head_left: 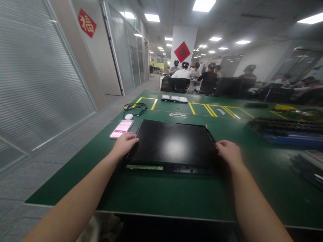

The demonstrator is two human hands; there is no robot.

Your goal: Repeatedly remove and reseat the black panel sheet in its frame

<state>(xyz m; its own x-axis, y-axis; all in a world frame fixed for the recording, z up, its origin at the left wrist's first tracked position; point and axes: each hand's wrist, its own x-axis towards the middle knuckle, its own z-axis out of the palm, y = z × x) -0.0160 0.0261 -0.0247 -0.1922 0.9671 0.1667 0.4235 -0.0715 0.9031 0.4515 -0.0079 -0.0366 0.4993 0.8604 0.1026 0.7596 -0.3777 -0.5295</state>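
Note:
A black display panel (pixel 174 141) lies in front of me, its glossy face up and reflecting a ceiling light. Along its near edge shows a strip of green circuit board (pixel 144 167). My left hand (pixel 125 144) holds the panel's left edge, thumb on top. At the right side, the fingers of my right hand (pixel 229 151) are closed on the edge; a thin dark frame strip (pixel 210 133) runs there, standing slightly apart from the panel near the far corner. The undersides of the panel and of my fingers are hidden.
The green table (pixel 174 198) carries a phone (pixel 121 129), a white mouse (pixel 129 116) and a coiled black cable (pixel 135 109) at left. A tray of drives (pixel 174 98) is at the back. Dark parts (pixel 275 126) and a blue bin (pixel 292 140) stand right. Several people sit beyond.

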